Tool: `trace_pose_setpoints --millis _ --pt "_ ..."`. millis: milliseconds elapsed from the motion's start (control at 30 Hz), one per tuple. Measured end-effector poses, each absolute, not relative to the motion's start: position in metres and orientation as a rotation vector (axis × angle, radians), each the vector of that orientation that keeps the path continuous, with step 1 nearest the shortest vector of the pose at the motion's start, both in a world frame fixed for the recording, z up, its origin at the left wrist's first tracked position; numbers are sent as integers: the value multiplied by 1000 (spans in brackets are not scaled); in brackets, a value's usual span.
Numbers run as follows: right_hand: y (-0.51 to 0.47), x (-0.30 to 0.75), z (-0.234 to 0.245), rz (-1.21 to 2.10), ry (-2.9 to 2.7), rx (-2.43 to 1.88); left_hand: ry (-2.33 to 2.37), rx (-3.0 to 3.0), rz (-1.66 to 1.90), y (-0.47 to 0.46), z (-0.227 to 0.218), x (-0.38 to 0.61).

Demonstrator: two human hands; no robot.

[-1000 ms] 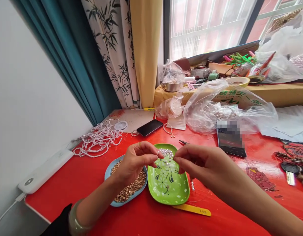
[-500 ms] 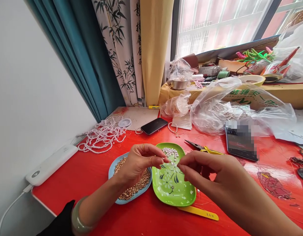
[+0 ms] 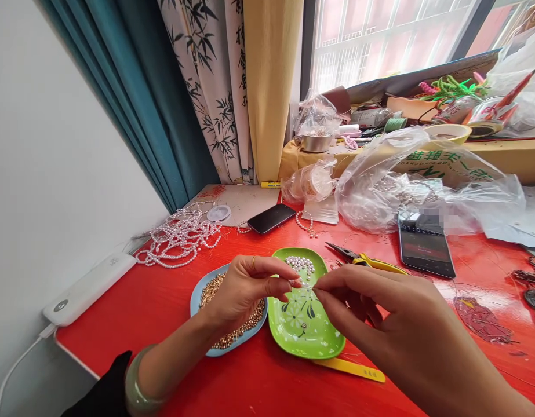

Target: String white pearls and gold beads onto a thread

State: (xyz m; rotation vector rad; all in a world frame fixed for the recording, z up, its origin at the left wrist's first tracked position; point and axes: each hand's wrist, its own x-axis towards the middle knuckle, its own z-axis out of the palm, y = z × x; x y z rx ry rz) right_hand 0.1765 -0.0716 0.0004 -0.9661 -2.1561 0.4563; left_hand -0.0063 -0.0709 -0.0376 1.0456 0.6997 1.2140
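A: What is the left hand doing?

B: It is pinching thumb and forefinger around one end of a small white beaded piece, while the other fingers are curling loosely.

A: And the right hand?

B: It is pinching too, with its fingertips meeting the piece's other end. Whether they are gripping a bead or a fine thread is staying too small to tell.

A: So what is changing?

B: A second ago the hands were standing further apart; now their fingertips are nearly meeting, and the beaded piece is bridging the short gap. That is putting the fine work between the fingers, it seems, rather than down in the plate.

A: Where is that happening?

B: They are holding the piece above the green plate, where loose white beads are lying near the far end. Just beside it, gold beads are filling the blue plate.

A: Further out?

B: Pliers are resting beyond the right hand, showing more than before, and pearl strands are heaping at the worktop's far left.
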Motion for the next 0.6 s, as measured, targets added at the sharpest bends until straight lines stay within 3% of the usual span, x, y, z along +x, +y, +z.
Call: trace_pose_setpoints --millis 433,600 --pt "-74 175 -2 319 -2229 -978 762 1154 1241 -72 -38 -7" --pt "-70 172 -3 435 -2212 -993 850 1208 1290 -73 -37 -6"
